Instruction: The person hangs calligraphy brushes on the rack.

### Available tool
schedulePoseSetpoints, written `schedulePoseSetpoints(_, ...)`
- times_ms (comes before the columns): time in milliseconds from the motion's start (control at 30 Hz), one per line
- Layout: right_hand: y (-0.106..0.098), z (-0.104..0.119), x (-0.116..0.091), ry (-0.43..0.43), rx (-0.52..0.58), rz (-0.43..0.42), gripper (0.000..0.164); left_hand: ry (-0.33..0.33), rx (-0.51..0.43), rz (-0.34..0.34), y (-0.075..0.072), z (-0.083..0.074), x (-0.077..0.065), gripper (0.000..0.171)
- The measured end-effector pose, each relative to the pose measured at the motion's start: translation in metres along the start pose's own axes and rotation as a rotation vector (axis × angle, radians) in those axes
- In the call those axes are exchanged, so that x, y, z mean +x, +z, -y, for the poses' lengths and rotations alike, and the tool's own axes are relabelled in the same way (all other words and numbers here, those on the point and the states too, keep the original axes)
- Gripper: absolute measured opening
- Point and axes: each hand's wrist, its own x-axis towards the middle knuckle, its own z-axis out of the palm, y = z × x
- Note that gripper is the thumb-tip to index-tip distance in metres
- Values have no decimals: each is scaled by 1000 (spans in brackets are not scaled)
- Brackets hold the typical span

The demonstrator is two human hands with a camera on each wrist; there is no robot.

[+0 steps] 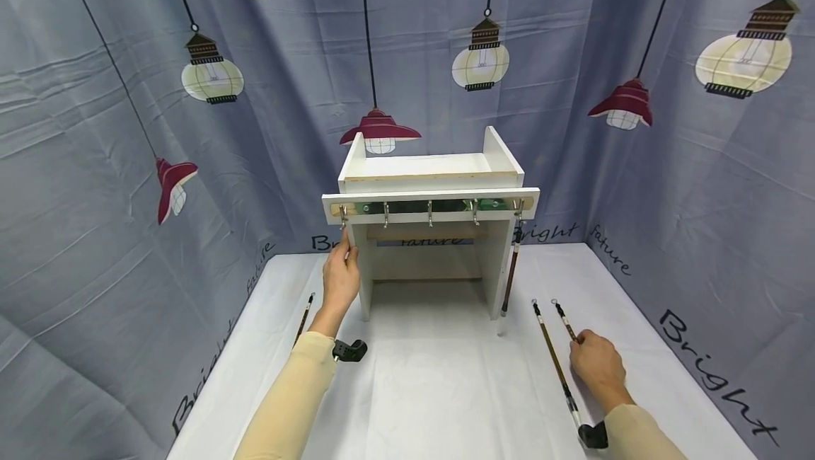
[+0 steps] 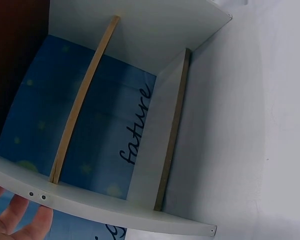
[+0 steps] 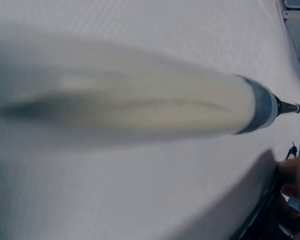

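My left hand (image 1: pixel 341 274) reaches up beside the white shelf rack (image 1: pixel 433 180), its fingertips just under the leftmost hook (image 1: pixel 342 215). In the left wrist view its fingers (image 2: pixel 38 223) lie along the outside of the side panel (image 2: pixel 105 206); nothing held shows. Over the table at the right, my right hand (image 1: pixel 598 366) grips a writing brush (image 1: pixel 564 320) with a loop on its end. To the left of that hand a second brush (image 1: pixel 552 352) lies on the cloth, large and blurred in the right wrist view. Another brush (image 1: pixel 511 272) hangs from the rightmost hook.
Several metal hooks line the rack's front rail (image 1: pixel 407 218). A further brush (image 1: pixel 305 315) lies on the white table (image 1: pixel 439 389) at the left, partly hidden by my left arm. Patterned curtains (image 1: pixel 420 35) stand behind and on both sides.
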Motion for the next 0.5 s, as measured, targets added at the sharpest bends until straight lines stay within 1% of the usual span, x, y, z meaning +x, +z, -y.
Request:
schedulePoseSetpoints(300,-1,4,-4,37,28,13,26,-14,-17,8,0,0,-2,53)
schedulePoseSetpoints(500,-3,6,-4,26,26,-6,25,-9,-4,0,0,-1,-1,53)
